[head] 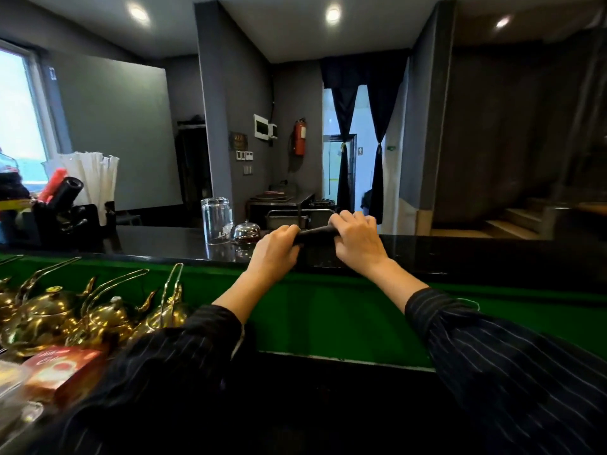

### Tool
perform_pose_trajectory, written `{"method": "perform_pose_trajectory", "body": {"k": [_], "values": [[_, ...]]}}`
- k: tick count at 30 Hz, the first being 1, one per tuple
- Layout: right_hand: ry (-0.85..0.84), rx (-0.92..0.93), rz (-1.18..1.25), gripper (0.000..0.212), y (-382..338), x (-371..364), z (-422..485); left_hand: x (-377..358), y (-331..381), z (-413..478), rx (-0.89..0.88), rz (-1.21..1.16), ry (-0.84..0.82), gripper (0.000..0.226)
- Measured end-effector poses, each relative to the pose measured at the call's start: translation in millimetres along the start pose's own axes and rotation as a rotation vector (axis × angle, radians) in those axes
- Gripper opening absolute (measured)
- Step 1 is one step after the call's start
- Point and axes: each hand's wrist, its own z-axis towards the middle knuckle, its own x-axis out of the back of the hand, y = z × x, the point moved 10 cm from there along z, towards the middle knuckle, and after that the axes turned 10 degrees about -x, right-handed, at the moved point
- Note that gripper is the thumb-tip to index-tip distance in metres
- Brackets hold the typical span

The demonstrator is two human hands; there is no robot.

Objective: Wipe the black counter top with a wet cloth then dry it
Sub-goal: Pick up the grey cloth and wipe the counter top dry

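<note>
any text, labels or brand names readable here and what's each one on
Nothing reads for certain.
Upturned clear drinking glass: pale printed mark near its base, too blurred to read.
Red cardboard box at lower left: pale lettering, motion-blurred.
Dark wall plaque with gold marks: too small.
Red fire extinguisher: label too small.

Grey walls (131,126) and pillar (230,93). Recessed ceiling lights (333,15) lit. Bright window (19,119) far left. Doorway with tied dark curtains (361,133); red fire extinguisher (300,136) mounted just beside. Wooden steps (512,221) right.
</note>
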Motion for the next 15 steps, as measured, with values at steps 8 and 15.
{"method": "perform_pose_trajectory", "body": {"k": [8,15], "values": [[0.012,-0.174,-0.025,0.011,153,95,-31,-76,165,51,-0.153,-0.227,-0.094,0.022],[-0.002,-0.212,-0.552,0.023,260,131,-68,-158,291,84,-0.389,-0.106,-0.310,0.027]]}}
